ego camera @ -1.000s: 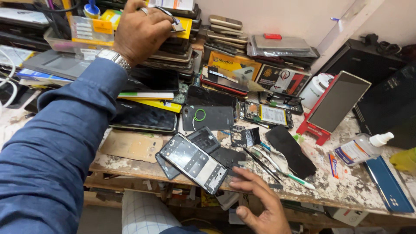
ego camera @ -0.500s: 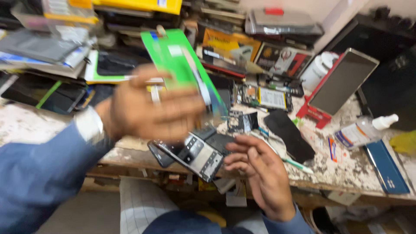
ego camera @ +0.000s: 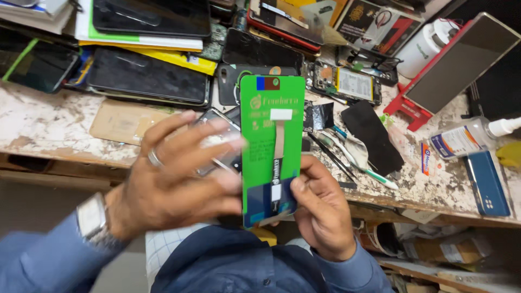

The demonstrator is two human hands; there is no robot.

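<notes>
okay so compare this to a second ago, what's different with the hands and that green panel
The left hand came down from the stacks at the back, bringing the green panel to the front of the bench. The right hand, earlier open by the dismantled phone, has taken hold of the panel's lower end. The phone, the red stand and the squeeze bottle lie where they were.

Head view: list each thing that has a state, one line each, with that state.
Green screen panel: upright, off the bench, held at its lower end.
Right hand: gripping the panel's lower edge.
Left hand: blurred, fingers spread at the panel's left edge.
Opened phone: lying flat, back off.
White bottle: lying on its side.
</notes>
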